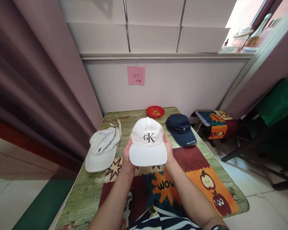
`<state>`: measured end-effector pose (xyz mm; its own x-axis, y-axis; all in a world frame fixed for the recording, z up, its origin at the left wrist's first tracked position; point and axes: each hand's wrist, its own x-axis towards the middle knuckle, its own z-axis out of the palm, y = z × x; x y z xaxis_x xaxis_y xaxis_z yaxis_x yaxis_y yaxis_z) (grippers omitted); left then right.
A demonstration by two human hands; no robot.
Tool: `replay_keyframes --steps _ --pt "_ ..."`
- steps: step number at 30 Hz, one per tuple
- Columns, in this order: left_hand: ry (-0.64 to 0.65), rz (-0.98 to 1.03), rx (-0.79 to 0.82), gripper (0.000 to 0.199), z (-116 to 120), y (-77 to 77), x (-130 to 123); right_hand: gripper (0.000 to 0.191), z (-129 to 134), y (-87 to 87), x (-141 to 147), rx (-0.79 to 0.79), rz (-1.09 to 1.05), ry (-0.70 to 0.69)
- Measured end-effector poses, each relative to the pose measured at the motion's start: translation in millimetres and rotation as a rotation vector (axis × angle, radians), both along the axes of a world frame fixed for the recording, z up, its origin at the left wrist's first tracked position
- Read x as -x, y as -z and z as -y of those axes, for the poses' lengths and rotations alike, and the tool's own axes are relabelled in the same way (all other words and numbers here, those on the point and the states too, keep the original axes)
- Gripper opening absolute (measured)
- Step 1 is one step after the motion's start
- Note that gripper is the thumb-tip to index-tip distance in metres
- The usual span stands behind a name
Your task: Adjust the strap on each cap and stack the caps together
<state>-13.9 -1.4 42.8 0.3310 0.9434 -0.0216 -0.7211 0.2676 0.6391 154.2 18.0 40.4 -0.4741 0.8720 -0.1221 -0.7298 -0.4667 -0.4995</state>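
A white baseball cap [147,140] with a black "CK" monogram is held up over the table, its brim toward me. My left hand [127,156] grips its left side and my right hand [168,149] its right side; most fingers are hidden behind the cap. To the left lies a pale grey baseball cap [103,148] with a small dark logo, its strap trailing behind it. A navy baseball cap [181,129] with white lettering on the brim sits to the right. Neither of these is touched by my hands.
A red scalloped dish [155,111] stands at the back of the wood-patterned table [83,195]. A colourful printed mat [194,159] covers the table's middle and front. On the wall is a pink note [136,75]. A stool [217,124] stands beyond the right edge; curtains hang on both sides.
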Motion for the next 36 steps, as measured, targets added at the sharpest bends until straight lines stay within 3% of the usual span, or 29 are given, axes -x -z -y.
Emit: replay_keyframes --steps 4,9,12,16,21,24,26,29,33,36 --pt "-0.082 0.158 -0.016 0.060 -7 -0.8 9 0.082 22 -6.4 2 0.076 -0.068 0.029" --pt "-0.245 0.354 0.046 0.057 -13 1.4 16 0.044 54 -13.4 19 0.188 -0.092 0.179" --pt "-0.269 0.310 0.110 0.059 -12 3.3 9 0.039 55 -12.3 22 0.247 -0.002 0.288" --pt "-0.261 0.108 0.156 0.059 -2 14.2 -5 0.040 31 -15.8 6 0.231 0.077 0.369" --pt "-0.194 -0.547 0.142 0.056 22 57.2 -12 0.034 -24 -36.4 -45 0.096 0.086 0.548" --pt "-0.241 -0.753 0.042 0.049 32 79.3 -10 0.027 -58 -39.7 -85 0.051 0.061 0.656" --pt "-0.243 -0.799 -0.034 0.046 35 86.5 -9 0.024 -75 -31.4 -111 0.063 0.062 0.748" --pt "-0.241 -0.875 -0.137 0.042 37 89.5 -8 0.022 -87 -4.4 -141 0.183 0.155 0.862" --pt "-0.253 -0.918 -0.183 0.038 38 88.9 -9 0.021 -81 38.0 -162 0.314 0.229 0.915" --pt "-0.256 -0.929 -0.190 0.036 39 87.9 -10 0.019 -76 57.1 -171 0.362 0.270 0.909"
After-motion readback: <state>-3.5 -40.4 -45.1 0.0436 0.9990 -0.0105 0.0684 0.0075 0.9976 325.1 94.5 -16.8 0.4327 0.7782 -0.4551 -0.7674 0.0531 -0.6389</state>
